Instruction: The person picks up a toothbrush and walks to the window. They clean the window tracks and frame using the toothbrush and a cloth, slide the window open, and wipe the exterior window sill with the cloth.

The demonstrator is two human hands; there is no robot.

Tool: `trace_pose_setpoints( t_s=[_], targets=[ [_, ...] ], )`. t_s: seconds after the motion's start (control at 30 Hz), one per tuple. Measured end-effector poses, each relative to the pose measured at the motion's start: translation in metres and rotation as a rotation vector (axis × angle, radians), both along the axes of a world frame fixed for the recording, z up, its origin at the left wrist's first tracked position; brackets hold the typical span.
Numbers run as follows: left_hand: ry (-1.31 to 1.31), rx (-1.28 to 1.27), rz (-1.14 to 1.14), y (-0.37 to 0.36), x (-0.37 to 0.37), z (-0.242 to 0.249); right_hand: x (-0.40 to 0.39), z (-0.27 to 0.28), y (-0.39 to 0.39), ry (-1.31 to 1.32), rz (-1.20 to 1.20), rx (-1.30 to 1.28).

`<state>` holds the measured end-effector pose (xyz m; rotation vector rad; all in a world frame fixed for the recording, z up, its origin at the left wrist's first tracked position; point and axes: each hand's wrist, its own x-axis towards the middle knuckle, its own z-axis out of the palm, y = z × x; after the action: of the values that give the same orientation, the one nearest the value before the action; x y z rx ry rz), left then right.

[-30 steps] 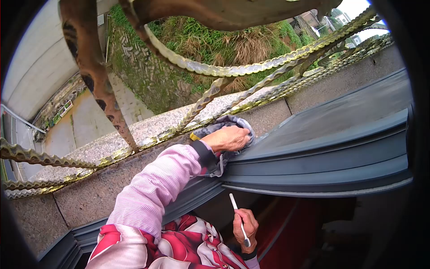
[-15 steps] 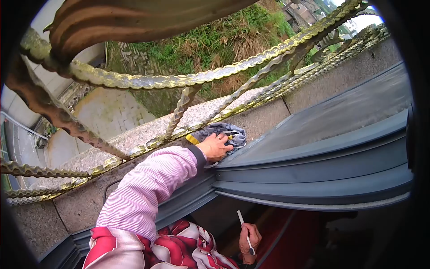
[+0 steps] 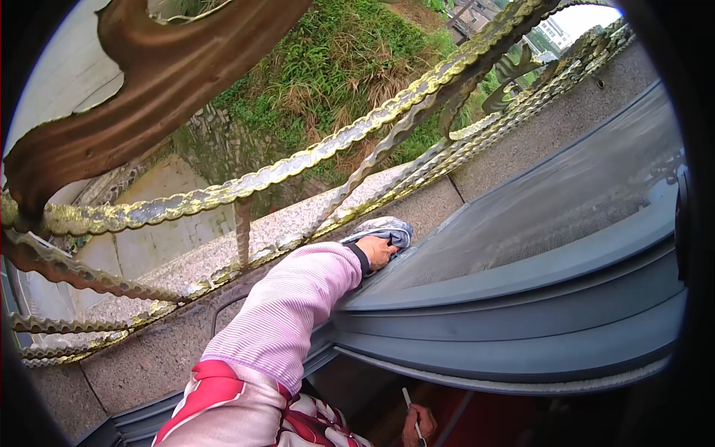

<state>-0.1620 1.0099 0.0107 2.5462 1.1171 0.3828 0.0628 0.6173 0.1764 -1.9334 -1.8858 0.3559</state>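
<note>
My left hand (image 3: 377, 252), at the end of a pink striped sleeve, reaches over the sill. Its fingers are closed on a bunched grey-blue cloth (image 3: 395, 229), pressed against the outer edge of the window sash (image 3: 521, 231) beside the stone ledge. Part of the cloth is hidden under the hand. Low in the view, on the inner side of the sash, my right hand (image 3: 419, 426) is closed around a thin white stick (image 3: 407, 398). The lower end of the stick is cut off by the frame's edge.
A metal railing (image 3: 298, 162) with peeling yellow paint runs just beyond the granite ledge (image 3: 424, 195). A large brown metal leaf (image 3: 149, 97) hangs at upper left. Far below lie a paved yard (image 3: 167, 201) and a grassy slope (image 3: 320, 82).
My left hand and the cloth have moved slightly right and down in view, the fingers now more tucked into the cloth. The whole view has tilted, and my right hand sits lower.
</note>
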Motion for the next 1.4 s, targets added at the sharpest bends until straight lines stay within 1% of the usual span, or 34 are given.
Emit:
trace_pose_setpoints(
  t_s=[0.03, 0.13, 0.2, 0.23, 0.27, 0.3, 0.33, 0.37, 0.4, 0.43, 0.47, 0.5, 0.53, 0.57, 0.6, 0.67, 0.73, 0.77, 0.8, 0.87, 0.97, 1.03, 1.07, 1.1, 1.2, 1.23, 1.27, 1.33, 1.4],
  targets=[
    [-0.026, 0.063, -0.009, 0.018, 0.013, -0.023, 0.001, 0.0, -0.001, -0.006, -0.013, 0.006],
    [0.083, 0.063, -0.087, 0.05, 0.034, -0.031, 0.007, -0.002, -0.001, -0.022, -0.026, 0.012],
    [0.147, 0.187, -0.158, 0.047, 0.026, -0.009, 0.003, 0.002, 0.001, -0.009, -0.022, 0.028],
    [0.082, 0.171, -0.096, 0.037, 0.023, 0.0, -0.002, 0.009, 0.001, 0.002, -0.022, 0.04],
    [0.2, 0.136, -0.132, 0.029, 0.015, 0.022, -0.006, 0.017, -0.003, 0.006, -0.024, 0.039],
    [0.076, -0.074, -0.002, 0.015, 0.009, 0.044, -0.011, 0.022, -0.005, -0.014, -0.033, 0.026],
    [-0.042, -0.285, 0.131, 0.006, 0.005, 0.055, -0.006, 0.014, -0.009, -0.003, -0.042, 0.071],
    [0.048, -0.176, 0.021, 0.009, 0.007, 0.036, 0.004, -0.003, -0.011, 0.01, -0.05, 0.115],
    [0.04, -0.268, 0.087, -0.012, -0.008, 0.066, 0.004, -0.01, -0.012, 0.024, -0.058, 0.159],
    [0.047, -0.195, -0.021, -0.01, -0.011, 0.052, 0.007, -0.012, -0.016, -0.001, -0.051, 0.134],
    [0.01, -0.222, -0.073, -0.009, -0.017, 0.039, 0.004, -0.009, -0.017, 0.011, -0.045, 0.11],
    [-0.104, -0.367, 0.029, -0.039, -0.045, 0.085, 0.0, -0.007, -0.015, 0.026, -0.036, 0.092],
    [-0.121, -0.12, -0.169, -0.032, -0.055, 0.057, -0.001, -0.005, -0.017, 0.041, -0.029, 0.067],
    [-0.219, -0.267, -0.009, -0.056, -0.07, 0.077, 0.001, -0.007, -0.017, 0.047, -0.007, 0.091],
    [-0.356, -0.152, 0.147, -0.094, -0.087, 0.111, 0.001, -0.008, -0.016, 0.057, 0.01, 0.117],
    [-0.276, 0.014, 0.317, -0.145, -0.106, 0.137, -0.005, 0.0, -0.013, 0.055, 0.017, 0.088],
    [-0.254, 0.06, 0.415, -0.19, -0.119, 0.148, -0.004, -0.001, -0.008, 0.046, 0.029, 0.084],
    [0.017, 0.205, 0.511, -0.198, -0.119, 0.131, -0.004, -0.003, -0.006, 0.052, 0.053, 0.099],
    [0.295, 0.155, 0.63, -0.201, -0.117, 0.116, -0.004, -0.006, -0.003, 0.059, 0.078, 0.117],
    [0.232, 0.05, 0.678, -0.202, -0.122, 0.093, -0.007, -0.009, -0.002, 0.058, 0.121, 0.122],
    [-0.036, 0.127, 0.748, -0.185, -0.115, 0.072, -0.012, -0.012, -0.001, 0.049, 0.158, 0.112],
    [-0.035, 0.148, 0.759, -0.172, -0.12, 0.066, -0.012, -0.013, -0.002, 0.051, 0.161, 0.126],
    [-0.036, 0.149, 0.765, -0.173, -0.12, 0.068, -0.01, -0.013, -0.006, 0.047, 0.153, 0.119],
    [-0.017, 0.082, 0.726, -0.171, -0.118, 0.072, -0.009, -0.014, -0.006, 0.045, 0.147, 0.121],
    [-0.029, 0.016, 0.605, -0.174, -0.113, 0.095, -0.007, -0.012, -0.013, 0.043, 0.105, 0.107],
    [-0.06, 0.051, 0.563, -0.178, -0.106, 0.102, -0.007, -0.01, -0.015, 0.042, 0.088, 0.104],
    [-0.043, -0.013, 0.492, -0.178, -0.101, 0.11, -0.007, -0.009, -0.016, 0.041, 0.073, 0.094],
    [-0.428, 0.017, 0.479, -0.171, -0.098, 0.124, -0.009, -0.008, -0.018, 0.041, 0.047, 0.077],
    [-0.637, -0.043, 0.499, -0.145, -0.101, 0.138, -0.011, -0.004, -0.019, 0.027, 0.047, 0.046]
  ],
)
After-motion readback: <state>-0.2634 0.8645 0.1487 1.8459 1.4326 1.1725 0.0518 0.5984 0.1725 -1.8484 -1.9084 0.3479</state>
